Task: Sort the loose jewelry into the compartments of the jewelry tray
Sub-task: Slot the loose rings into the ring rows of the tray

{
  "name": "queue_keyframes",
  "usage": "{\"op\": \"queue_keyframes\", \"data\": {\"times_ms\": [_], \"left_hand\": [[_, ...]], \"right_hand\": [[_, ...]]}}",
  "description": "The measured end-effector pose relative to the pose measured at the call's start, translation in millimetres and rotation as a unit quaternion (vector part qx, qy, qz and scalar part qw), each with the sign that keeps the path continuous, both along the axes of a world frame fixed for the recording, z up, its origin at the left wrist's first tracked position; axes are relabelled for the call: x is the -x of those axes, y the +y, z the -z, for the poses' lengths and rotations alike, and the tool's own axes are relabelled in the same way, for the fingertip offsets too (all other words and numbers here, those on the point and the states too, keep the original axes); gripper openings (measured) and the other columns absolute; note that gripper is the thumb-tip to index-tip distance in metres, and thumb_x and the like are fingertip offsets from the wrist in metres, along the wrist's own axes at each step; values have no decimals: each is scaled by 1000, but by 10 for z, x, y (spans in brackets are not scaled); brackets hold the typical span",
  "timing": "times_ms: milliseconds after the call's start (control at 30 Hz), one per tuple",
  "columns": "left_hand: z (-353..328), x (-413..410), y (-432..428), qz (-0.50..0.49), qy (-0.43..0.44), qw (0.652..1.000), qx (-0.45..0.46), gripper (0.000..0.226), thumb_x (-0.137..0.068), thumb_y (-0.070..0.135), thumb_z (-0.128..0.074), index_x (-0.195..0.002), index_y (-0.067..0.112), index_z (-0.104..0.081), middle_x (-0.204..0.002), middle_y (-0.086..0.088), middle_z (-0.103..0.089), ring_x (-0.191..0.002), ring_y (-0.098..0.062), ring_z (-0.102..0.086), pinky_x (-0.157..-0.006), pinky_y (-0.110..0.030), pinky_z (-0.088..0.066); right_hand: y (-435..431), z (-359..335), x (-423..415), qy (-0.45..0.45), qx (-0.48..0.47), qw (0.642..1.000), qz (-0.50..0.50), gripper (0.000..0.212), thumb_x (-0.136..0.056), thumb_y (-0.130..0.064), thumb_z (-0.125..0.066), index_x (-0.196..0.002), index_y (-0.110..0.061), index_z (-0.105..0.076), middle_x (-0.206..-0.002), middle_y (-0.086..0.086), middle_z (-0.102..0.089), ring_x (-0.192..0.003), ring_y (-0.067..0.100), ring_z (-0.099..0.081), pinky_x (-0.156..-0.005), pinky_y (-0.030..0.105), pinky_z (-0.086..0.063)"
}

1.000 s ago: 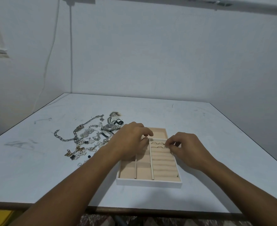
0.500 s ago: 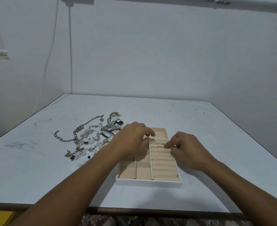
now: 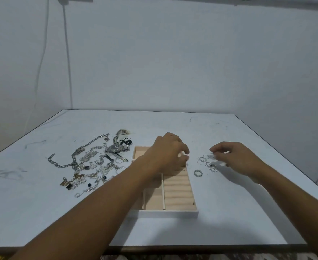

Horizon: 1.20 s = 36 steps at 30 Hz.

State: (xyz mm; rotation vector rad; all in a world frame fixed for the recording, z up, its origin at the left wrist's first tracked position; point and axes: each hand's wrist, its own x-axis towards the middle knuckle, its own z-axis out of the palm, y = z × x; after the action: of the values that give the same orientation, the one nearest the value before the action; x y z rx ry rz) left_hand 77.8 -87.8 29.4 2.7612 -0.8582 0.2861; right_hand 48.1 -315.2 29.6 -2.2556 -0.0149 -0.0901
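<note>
The right hand has moved off the white, beige-lined jewelry tray to thin silver rings on the white table, right of centre; whether its grip holds one, I cannot tell. The left hand, over the tray's top, hides its grip. Another ring looks next.

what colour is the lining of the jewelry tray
Pale peach-beige lining, seen best in the head view.

One head-worn wide-angle view looks forward and down across the tabletop, near edge close, far wall beyond.
</note>
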Motion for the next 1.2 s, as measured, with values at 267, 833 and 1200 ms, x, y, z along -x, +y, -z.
{"op": "queue_keyframes", "data": {"times_ms": [267,833,1200], "left_hand": [[35,-186,-450,-18,39,998,-41,33,-86,50,-57,-108,28,-68,-125,-1,-56,-128,-23,-31,-96,-42,-27],[148,-286,-677,-48,72,996,-24,15,-84,40,-66,-88,26,-68,-111,0,-56,-121,-24,-33,-95,-45,-30],[111,-282,-729,-65,91,993,-21,10,-84,34,-67,-86,30,-59,-110,0,-54,-119,-23,-38,-92,-42,-29]], "right_hand": [[-159,187,-265,20,90,994,57,16,-89,-14,-57,-99,-22,-67,-97,-2,-66,-94,17,-60,-76,23,-39],[-120,216,-399,5,132,990,42,3,-85,-19,-69,-84,-22,-69,-75,-5,-65,-73,10,-56,-60,16,-37],[-141,254,-409,10,132,990,44,12,-84,-16,-69,-77,-20,-61,-76,-5,-61,-72,12,-55,-59,20,-37]]}}
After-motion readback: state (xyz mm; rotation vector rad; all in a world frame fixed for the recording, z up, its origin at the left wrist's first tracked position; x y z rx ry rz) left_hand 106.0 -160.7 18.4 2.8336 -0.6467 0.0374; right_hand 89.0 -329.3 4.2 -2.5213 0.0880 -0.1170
